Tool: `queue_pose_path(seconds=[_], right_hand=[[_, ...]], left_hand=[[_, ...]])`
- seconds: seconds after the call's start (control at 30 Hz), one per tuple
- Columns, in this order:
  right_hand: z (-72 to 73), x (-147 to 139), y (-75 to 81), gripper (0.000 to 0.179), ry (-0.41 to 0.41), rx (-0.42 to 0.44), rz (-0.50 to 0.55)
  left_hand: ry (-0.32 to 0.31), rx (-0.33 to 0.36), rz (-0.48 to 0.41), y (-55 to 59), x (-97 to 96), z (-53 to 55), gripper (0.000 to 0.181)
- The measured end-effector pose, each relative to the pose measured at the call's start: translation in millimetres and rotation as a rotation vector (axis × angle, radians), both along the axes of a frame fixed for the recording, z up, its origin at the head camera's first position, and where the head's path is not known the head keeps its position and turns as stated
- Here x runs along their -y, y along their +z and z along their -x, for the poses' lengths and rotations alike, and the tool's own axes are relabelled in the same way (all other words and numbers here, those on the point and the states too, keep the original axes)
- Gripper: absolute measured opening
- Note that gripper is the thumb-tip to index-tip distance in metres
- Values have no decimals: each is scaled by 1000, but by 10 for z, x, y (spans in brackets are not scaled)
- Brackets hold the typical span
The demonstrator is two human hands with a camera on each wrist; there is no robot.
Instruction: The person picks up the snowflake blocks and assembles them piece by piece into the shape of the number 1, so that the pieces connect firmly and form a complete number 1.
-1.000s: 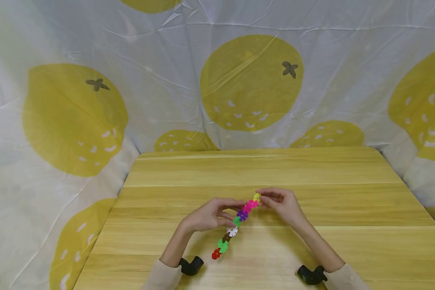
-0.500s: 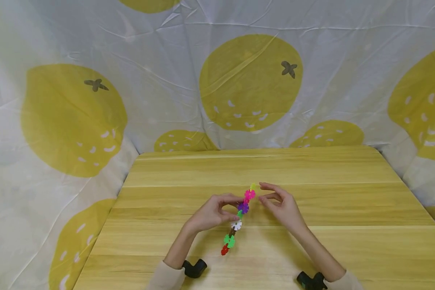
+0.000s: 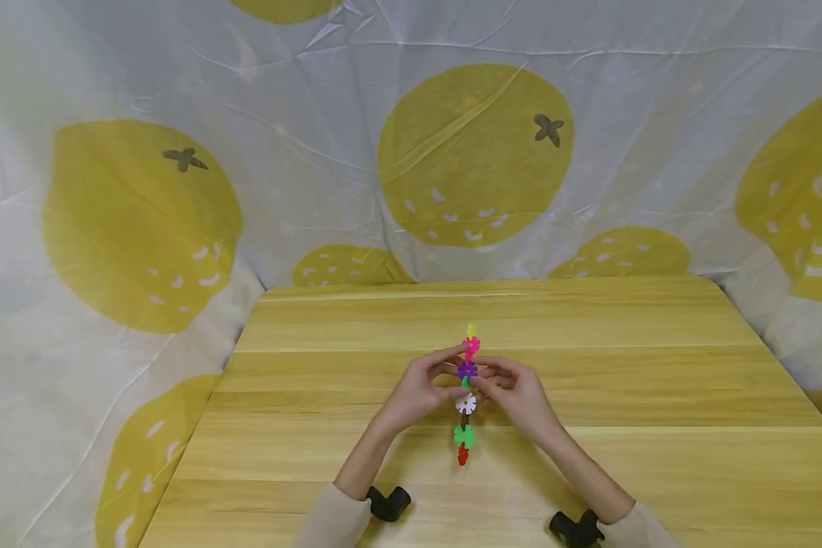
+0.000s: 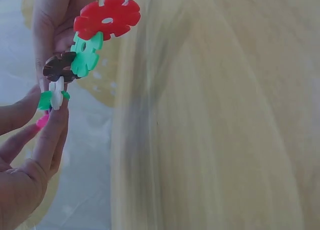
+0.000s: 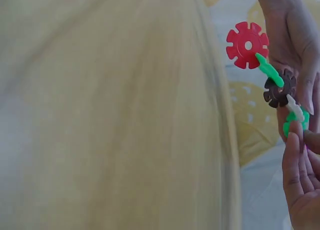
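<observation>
A chain of interlocking flower-shaped plastic discs (image 3: 464, 437) stands nearly upright between the hands above the table. Its colours run from yellow and pink at the top through purple, green, white, brown and green to a red disc (image 4: 120, 21) at the bottom. My left hand (image 3: 416, 388) holds the middle of the chain, thumb by the white disc (image 3: 466, 403) and a finger reaching the pink disc (image 3: 471, 345). On the other side, my right hand (image 3: 520, 394) pinches near the purple disc (image 3: 467, 371). Fingertips partly hide the green disc below it.
A wooden table (image 3: 657, 380) lies under the hands. Behind and beside it hangs a pale cloth (image 3: 301, 152) printed with yellow lemons. Black devices sit at the left wrist (image 3: 389, 503) and the right wrist (image 3: 577, 528).
The chain has turned from slanting to nearly upright. My right hand let go of the yellow end, drew away, then took hold near the middle. My left hand shifted right.
</observation>
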State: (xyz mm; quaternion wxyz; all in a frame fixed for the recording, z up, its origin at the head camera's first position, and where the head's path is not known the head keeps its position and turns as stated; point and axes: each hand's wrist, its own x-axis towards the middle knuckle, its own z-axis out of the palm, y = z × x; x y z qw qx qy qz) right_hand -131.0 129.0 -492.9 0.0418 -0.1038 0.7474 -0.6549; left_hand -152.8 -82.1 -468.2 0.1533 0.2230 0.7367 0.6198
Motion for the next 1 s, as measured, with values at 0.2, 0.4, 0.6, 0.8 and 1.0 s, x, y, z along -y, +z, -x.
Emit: queue_pose_path(seconds=[0.2, 0.4, 0.6, 0.8, 1.0], right_hand=[[152, -42, -6, 34, -1, 61, -22], [256, -90, 14, 33, -5, 70, -86], [360, -122, -21, 30, -11, 82, -128], [414, -109, -50, 29, -18, 110, -176], [425, -90, -91, 30, -19, 175, -177]], left_hand=[[22, -6, 38, -71, -81, 111, 65], [35, 16, 99, -111, -146, 234, 65], [18, -14, 176, -129, -182, 361, 63], [11, -2, 229, -168, -192, 448, 55], [-2, 33, 238, -173, -202, 461, 51]])
